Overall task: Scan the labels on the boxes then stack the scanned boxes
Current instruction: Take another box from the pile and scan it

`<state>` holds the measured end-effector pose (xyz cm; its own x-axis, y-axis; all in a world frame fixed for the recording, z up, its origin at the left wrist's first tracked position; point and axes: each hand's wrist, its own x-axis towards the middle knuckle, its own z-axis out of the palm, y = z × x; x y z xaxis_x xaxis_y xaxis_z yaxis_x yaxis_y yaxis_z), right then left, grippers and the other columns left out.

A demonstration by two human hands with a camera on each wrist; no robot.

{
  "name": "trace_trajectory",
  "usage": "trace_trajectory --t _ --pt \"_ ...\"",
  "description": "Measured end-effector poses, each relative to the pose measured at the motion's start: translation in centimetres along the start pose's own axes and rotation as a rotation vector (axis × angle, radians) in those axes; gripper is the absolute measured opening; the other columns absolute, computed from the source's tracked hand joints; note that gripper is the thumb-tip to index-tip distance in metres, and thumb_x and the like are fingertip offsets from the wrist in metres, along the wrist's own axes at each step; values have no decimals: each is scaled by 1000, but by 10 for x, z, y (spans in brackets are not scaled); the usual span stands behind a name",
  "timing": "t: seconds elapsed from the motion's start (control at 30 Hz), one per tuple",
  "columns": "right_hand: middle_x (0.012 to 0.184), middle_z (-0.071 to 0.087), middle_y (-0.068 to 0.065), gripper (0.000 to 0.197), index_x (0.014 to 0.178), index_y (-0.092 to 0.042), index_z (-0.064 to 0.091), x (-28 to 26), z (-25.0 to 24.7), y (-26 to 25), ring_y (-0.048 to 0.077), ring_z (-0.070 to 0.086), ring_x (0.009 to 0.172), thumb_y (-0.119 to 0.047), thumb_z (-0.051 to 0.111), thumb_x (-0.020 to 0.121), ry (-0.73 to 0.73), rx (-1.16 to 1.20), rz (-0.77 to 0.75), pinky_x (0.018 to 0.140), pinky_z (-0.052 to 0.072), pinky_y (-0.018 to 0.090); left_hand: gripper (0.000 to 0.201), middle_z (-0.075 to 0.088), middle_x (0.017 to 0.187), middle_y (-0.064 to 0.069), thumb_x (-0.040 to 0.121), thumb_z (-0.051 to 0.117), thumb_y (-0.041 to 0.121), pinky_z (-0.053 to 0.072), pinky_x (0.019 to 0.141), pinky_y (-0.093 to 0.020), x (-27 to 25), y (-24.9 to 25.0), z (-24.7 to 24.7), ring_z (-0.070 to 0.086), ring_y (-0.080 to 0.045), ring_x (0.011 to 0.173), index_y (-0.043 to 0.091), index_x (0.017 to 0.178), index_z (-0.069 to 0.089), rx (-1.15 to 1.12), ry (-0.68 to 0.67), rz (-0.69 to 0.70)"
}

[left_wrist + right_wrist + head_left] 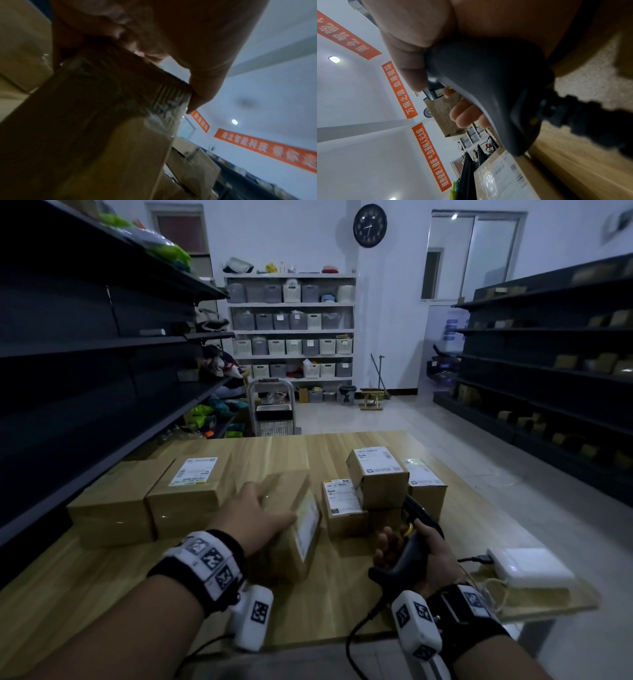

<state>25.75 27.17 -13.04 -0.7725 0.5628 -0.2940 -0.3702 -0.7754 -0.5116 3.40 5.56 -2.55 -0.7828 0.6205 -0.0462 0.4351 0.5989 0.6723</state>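
Note:
My left hand [262, 513] grips a brown cardboard box [294, 529] from above at the table's middle; the box is tilted so its white label [308, 529] faces right. In the left wrist view the fingers [202, 86] curl over the box's [96, 121] top edge. My right hand [411, 556] holds a dark barcode scanner [416, 529] by its handle, just right of the tilted box. The right wrist view shows the scanner handle [488, 81] in my grip, with the labelled box [501, 178] below.
Two larger boxes [185, 494] lie side by side at the table's left. A small stack of labelled boxes [376, 477] stands right of centre. A white adapter [531, 568] with cables lies at the right edge of the wooden table [102, 594]. Dark shelves flank both sides.

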Motion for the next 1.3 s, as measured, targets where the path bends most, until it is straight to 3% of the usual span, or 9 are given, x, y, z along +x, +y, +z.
trace_trajectory --t 0.07,0.17,0.3,0.47,0.6,0.67,0.87,1.0,1.3 --pt "99 72 12 97 123 -13 58 4 -5 -1 32 74 81 -32 105 40 -25 9 -24 74 61 49 99 61 152 -9 88 85 59 59 101 -51 2 -11 -12 67 -27 118 23 167 39 -205 -10 -62" --pt "98 72 12 74 117 -14 60 4 -4 1 31 73 82 -37 98 57 -31 31 -21 75 60 50 87 62 132 -7 93 83 48 53 80 -45 0 -31 -15 63 -23 101 24 165 40 -535 15 -92" --pt "88 71 10 33 93 -13 65 2 1 0 28 70 75 -41 76 81 4 43 -35 73 59 47 84 66 128 -3 88 85 47 52 85 -46 -3 -56 9 65 -26 109 26 160 47 -864 114 -74" --pt "83 66 8 29 88 -13 64 -3 4 1 27 66 72 -40 74 84 0 19 -60 72 57 46 113 69 137 -10 53 97 56 57 107 -64 12 -59 38 70 -38 121 34 155 51 -1090 115 -107" --pt "81 58 5 39 84 -14 62 -3 3 1 24 60 71 -33 91 67 -74 26 -83 71 54 46 108 72 137 -18 59 105 42 63 99 -62 28 -67 59 76 -41 116 34 154 55 -1236 87 -148" --pt "81 54 4 32 85 -15 59 -3 6 1 22 56 69 -36 82 77 -92 33 -79 70 50 44 109 74 135 -22 54 108 34 64 97 -61 34 -74 64 77 -44 116 32 151 56 -1323 58 -168" --pt "74 45 2 30 84 -14 54 -7 12 2 19 50 59 -38 72 84 -20 18 -82 69 46 40 71 75 137 -17 91 86 10 68 75 -39 44 -87 72 81 -35 112 24 153 55 -1299 8 -87" --pt "69 39 0 48 78 -15 53 -11 11 5 18 45 55 -31 95 62 37 21 -163 71 49 40 106 75 141 -13 59 101 20 66 93 -56 47 -92 72 79 -39 117 23 154 55 -1322 -48 -51" --pt "65 46 5 32 69 -14 57 -35 87 16 21 46 54 -34 71 89 174 -423 -136 53 41 31 124 71 143 -5 47 103 23 61 105 -62 45 -91 68 74 -37 125 31 158 49 -1303 -85 33"
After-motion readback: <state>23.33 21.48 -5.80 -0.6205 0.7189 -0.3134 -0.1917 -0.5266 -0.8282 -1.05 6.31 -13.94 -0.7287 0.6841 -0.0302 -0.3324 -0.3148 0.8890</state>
